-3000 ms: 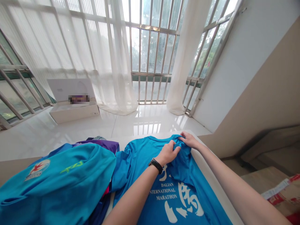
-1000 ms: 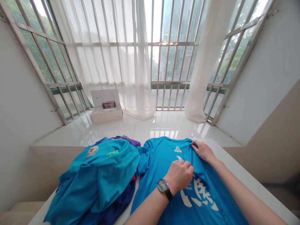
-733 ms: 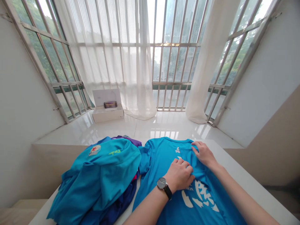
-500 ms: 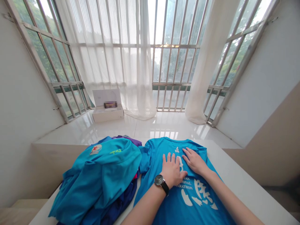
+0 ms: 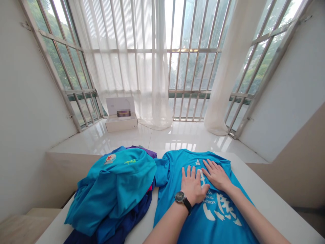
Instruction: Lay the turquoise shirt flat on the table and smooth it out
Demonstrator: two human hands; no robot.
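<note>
A blue T-shirt [image 5: 172, 196] with white lettering lies spread on a white table, its collar toward the window. My left hand [image 5: 194, 184], with a black-strapped watch [image 5: 180, 197] on the wrist, rests flat on the shirt's chest, fingers spread. Just right of it and slightly farther up, my right hand [image 5: 217, 174] also lies flat on the fabric with its fingers stretched out. Both palms cover part of the print. Left of the shirt sits a heap of clothes [image 5: 119, 189], a teal garment on top and navy and purple ones underneath; the shirt's left sleeve touches it.
Behind the table runs a glossy white window sill [image 5: 152, 139]. An open white box [image 5: 122, 123] stands on it at the left. Sheer white curtains [image 5: 157, 84] hang before a barred window, and walls close in both sides.
The camera view has shifted slightly, so the scene sits a little farther right. Both hands stay flat on the shirt, and the print near them looks more bunched.
</note>
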